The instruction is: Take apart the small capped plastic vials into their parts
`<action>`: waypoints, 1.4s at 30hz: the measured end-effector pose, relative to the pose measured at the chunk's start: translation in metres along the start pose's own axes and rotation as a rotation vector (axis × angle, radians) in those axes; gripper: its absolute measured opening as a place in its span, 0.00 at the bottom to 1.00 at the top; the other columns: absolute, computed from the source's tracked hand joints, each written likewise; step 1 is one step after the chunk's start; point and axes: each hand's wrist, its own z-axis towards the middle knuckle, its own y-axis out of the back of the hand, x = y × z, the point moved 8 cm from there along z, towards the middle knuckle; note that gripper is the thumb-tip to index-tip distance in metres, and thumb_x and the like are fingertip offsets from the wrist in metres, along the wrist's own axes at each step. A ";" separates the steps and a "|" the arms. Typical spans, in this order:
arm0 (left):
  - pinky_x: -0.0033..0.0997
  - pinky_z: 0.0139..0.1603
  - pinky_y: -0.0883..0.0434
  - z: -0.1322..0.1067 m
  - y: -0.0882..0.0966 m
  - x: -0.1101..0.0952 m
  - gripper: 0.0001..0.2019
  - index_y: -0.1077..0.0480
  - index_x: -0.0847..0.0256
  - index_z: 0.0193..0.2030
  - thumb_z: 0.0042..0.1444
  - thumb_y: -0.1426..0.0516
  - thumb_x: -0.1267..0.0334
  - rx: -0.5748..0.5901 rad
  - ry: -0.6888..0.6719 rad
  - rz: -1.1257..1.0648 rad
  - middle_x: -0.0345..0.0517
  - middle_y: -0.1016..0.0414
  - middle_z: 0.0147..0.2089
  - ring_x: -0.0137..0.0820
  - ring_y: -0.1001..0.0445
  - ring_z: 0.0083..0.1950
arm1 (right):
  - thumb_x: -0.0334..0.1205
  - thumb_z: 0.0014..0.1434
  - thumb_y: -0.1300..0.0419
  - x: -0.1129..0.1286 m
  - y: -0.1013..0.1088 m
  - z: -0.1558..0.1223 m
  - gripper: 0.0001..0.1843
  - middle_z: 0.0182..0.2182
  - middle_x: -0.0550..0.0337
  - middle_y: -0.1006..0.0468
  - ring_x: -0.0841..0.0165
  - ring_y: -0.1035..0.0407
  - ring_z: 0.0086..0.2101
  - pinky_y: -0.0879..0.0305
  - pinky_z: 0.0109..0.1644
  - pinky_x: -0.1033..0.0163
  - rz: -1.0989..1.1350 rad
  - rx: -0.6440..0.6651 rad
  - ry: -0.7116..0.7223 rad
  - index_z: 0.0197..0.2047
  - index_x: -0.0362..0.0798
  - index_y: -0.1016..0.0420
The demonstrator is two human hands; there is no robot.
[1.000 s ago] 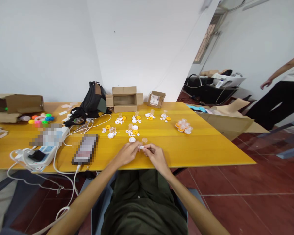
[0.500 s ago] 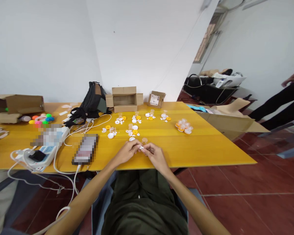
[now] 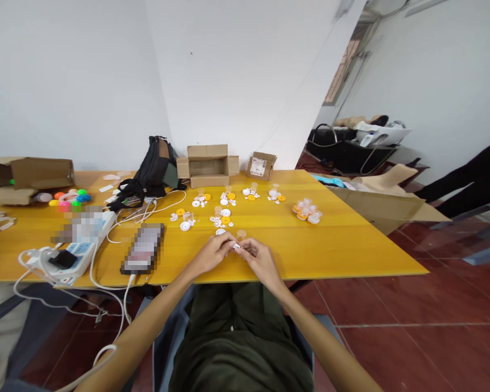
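My left hand (image 3: 214,253) and my right hand (image 3: 258,258) meet over the table's near edge, fingertips pinched on a small white plastic part (image 3: 236,246) with dark spots. Fingers cover much of it, so its exact kind cannot be told. Just beyond my fingers are a white disc (image 3: 220,232) and a clear plastic cup (image 3: 241,233). Farther off lie small groups of white discs, spotted pieces, clear cups and yellow rings, one yellow ring (image 3: 225,220) among them. To the right stands a cluster of clear-topped pieces with orange bases (image 3: 307,210).
On the left are a phone (image 3: 142,248), a power strip (image 3: 81,251) with tangled white cables, and a black backpack (image 3: 153,166). An open cardboard box (image 3: 208,178) and a smaller box (image 3: 261,165) stand along the wall. At far right, a person's dark-trousered legs (image 3: 469,177) show.
My hands stay almost still, holding the small white part. At far right, the standing person has shifted, and their hand is out of view.
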 end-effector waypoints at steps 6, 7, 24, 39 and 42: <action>0.28 0.35 0.35 -0.001 0.001 -0.003 0.13 0.30 0.60 0.40 0.66 0.51 0.55 -0.016 -0.026 -0.032 0.35 0.34 0.25 0.27 0.36 0.27 | 0.58 0.52 0.36 0.001 -0.001 0.001 0.19 0.25 0.61 0.22 0.67 0.30 0.25 0.32 0.32 0.62 -0.012 0.025 -0.018 0.31 0.50 0.25; 0.28 0.35 0.35 -0.001 0.001 -0.003 0.13 0.30 0.60 0.40 0.65 0.51 0.55 -0.014 -0.027 -0.034 0.35 0.34 0.25 0.27 0.36 0.27 | 0.58 0.53 0.37 0.001 -0.001 0.001 0.19 0.24 0.62 0.23 0.67 0.31 0.25 0.33 0.32 0.63 -0.020 0.029 -0.011 0.31 0.50 0.25; 0.28 0.36 0.35 -0.001 -0.002 0.001 0.17 0.35 0.59 0.31 0.67 0.52 0.52 0.030 0.024 -0.014 0.36 0.34 0.24 0.28 0.34 0.28 | 0.42 0.57 0.42 0.007 -0.006 -0.002 0.08 0.26 0.62 0.20 0.67 0.29 0.27 0.35 0.34 0.63 -0.172 0.037 0.128 0.28 0.51 0.26; 0.28 0.35 0.35 -0.002 0.002 0.002 0.14 0.29 0.59 0.40 0.66 0.51 0.53 -0.022 -0.011 -0.041 0.36 0.33 0.25 0.27 0.34 0.27 | 0.60 0.55 0.40 0.002 0.000 0.000 0.21 0.22 0.61 0.24 0.67 0.31 0.24 0.33 0.31 0.63 -0.089 -0.026 0.017 0.27 0.50 0.25; 0.28 0.35 0.35 -0.002 0.001 0.002 0.14 0.29 0.59 0.41 0.66 0.51 0.54 -0.006 -0.008 -0.037 0.36 0.33 0.25 0.27 0.33 0.27 | 0.60 0.55 0.40 0.001 0.000 -0.001 0.21 0.22 0.60 0.22 0.67 0.30 0.24 0.31 0.31 0.62 -0.079 -0.031 0.014 0.28 0.50 0.24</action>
